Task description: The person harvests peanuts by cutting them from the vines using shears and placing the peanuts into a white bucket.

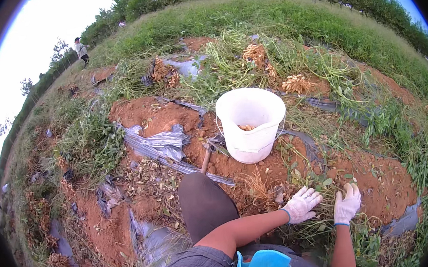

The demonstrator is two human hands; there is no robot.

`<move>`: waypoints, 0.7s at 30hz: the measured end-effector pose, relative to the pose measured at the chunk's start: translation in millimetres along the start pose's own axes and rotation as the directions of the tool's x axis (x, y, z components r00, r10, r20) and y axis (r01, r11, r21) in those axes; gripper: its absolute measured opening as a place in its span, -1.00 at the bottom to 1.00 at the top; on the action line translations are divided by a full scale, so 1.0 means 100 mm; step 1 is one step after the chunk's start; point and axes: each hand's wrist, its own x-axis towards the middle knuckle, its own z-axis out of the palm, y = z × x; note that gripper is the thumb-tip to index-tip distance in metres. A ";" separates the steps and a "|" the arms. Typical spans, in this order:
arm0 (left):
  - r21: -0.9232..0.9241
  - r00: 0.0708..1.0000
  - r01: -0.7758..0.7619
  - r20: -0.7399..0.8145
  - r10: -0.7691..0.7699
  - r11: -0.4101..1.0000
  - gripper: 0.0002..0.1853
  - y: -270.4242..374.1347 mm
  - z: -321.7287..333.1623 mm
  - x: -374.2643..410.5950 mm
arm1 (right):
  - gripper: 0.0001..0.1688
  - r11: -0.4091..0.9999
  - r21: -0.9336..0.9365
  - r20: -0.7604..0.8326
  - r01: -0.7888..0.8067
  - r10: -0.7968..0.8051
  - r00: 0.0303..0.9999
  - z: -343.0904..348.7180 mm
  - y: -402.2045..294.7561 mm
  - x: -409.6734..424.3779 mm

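My left hand [302,204], in a white knit glove, lies palm down with its fingers spread over uprooted green plants [324,196] at the lower right. Beside it, my right hand [347,205], gloved the same way, rests on the same stems with its thumb apart from its fingers. Neither hand plainly grips anything; whatever is under the palms is hidden. A white plastic bucket [241,142] stands upright on the red soil beyond my left hand, with some peanuts [246,127] inside. Thin tan roots [258,185] lie between the bucket and my left hand.
Peanut clusters [296,84] lie on pulled plants behind the bucket. A wooden tool handle [206,160] sticks out left of it, near crumpled plastic mulch film [157,142]. My knee [206,202] is in front. A person [81,51] stands far off at the upper left.
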 end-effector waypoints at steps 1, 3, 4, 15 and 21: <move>-0.007 1.000 0.010 0.006 -0.010 1.000 -0.20 -0.01 -0.01 -0.04 | -0.71 0.987 -0.156 -0.013 -0.035 0.034 0.999 -0.07 -0.04 0.07; -0.034 0.999 0.038 -0.002 -0.038 0.999 -0.17 -0.01 -0.02 -0.09 | -0.71 0.940 -0.289 0.315 -0.183 0.274 0.909 -0.13 0.12 0.10; -0.035 0.999 0.041 0.003 -0.041 0.999 -0.17 -0.01 -0.04 -0.10 | -0.73 0.943 -0.261 0.362 -0.205 0.292 0.885 -0.04 0.34 0.07; -0.036 0.999 0.035 0.004 -0.035 0.999 -0.15 0.01 -0.03 -0.09 | -0.68 0.927 0.367 0.120 -0.080 0.038 0.992 0.01 0.58 0.24; -0.042 0.999 0.041 0.021 -0.041 0.998 -0.16 0.00 -0.06 -0.09 | -0.68 0.205 0.761 0.555 -0.616 0.288 0.781 -0.10 0.05 0.24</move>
